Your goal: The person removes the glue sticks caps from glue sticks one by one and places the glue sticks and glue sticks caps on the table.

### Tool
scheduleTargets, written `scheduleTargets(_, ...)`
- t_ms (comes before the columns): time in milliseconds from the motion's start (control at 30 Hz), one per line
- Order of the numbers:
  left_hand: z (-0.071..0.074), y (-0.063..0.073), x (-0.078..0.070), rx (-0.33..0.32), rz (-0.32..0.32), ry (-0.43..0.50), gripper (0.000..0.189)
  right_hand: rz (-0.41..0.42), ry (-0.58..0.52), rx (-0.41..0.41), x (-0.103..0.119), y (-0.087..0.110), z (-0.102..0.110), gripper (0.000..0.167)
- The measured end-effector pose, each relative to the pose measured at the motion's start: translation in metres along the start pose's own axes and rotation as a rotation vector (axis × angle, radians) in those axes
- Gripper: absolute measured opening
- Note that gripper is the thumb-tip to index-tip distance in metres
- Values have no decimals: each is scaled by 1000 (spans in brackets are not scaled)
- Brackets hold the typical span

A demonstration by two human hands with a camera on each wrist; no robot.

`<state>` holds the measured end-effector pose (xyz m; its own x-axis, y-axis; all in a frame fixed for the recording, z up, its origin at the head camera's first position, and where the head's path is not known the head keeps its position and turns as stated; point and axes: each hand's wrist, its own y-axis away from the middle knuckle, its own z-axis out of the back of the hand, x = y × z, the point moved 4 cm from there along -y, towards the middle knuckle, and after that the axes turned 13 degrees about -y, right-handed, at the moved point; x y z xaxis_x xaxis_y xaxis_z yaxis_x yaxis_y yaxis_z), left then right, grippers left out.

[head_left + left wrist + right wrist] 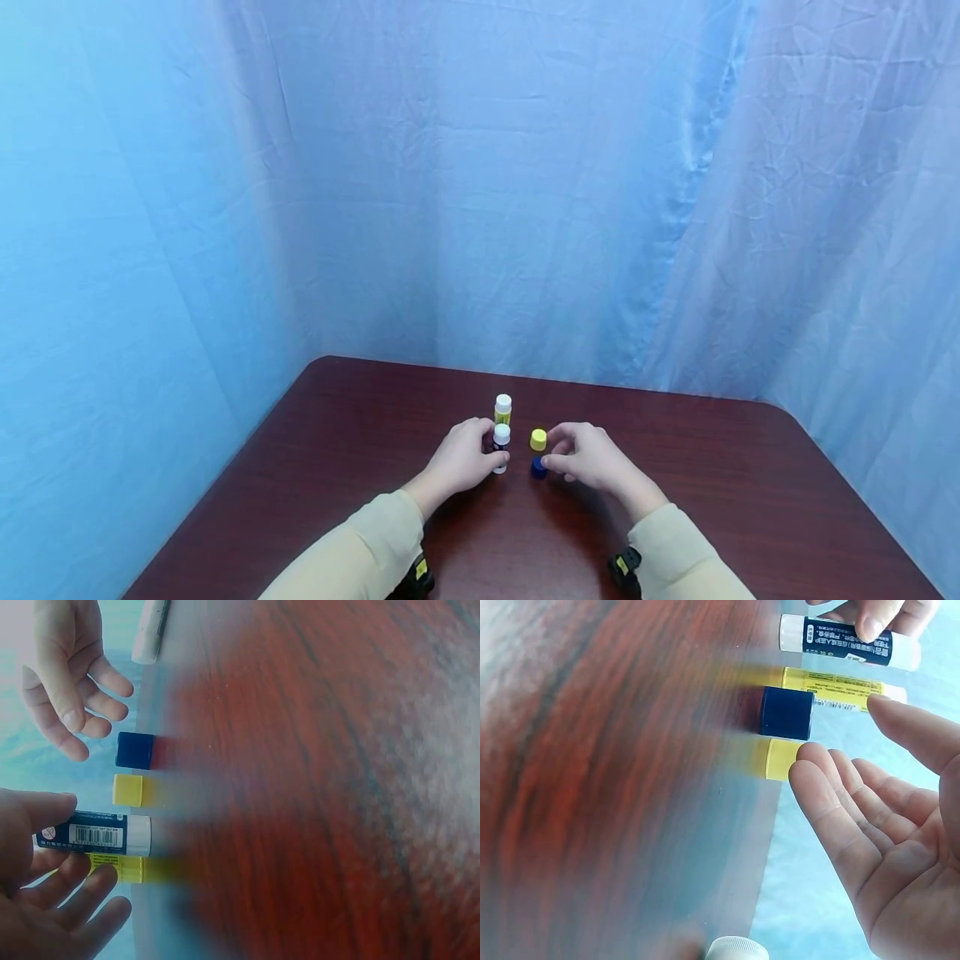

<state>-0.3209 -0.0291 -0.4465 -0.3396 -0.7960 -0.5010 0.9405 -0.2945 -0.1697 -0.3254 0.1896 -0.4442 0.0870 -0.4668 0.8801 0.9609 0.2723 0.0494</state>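
Observation:
My left hand (467, 454) holds an upright, uncapped glue stick (97, 832) with a dark blue label and white ends, the thumb on its near side and fingers on the other. Close behind it stands a yellow-labelled glue stick (502, 408), also upright with a white top. To their right, a dark blue cap (538, 467) and a yellow cap (538, 440) stand on the table. My right hand (588, 457) is just right of both caps, its thumb and fingers spread apart with nothing between them in the right wrist view (900, 825).
The dark red-brown wooden table (360, 467) has rounded far corners. Pale blue curtains (480, 183) hang behind it and on both sides. A white tube (152, 630) stands beyond my right hand in the left wrist view; its ribbed white end (737, 949) shows in the right wrist view.

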Motion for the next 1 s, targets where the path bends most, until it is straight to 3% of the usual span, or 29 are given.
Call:
scheduleTargets(567, 16, 4, -1, -47, -10, 75, 33, 42, -46, -15, 13, 5, 12, 41)
scheduleTargets(767, 23, 8, 1, -76, 9, 34, 38, 51, -40, -45, 19, 9, 17, 40)
scheduleTargets(1000, 34, 15, 4, -102, 3, 15, 42, 80, -16, -20, 26, 17, 28, 44)
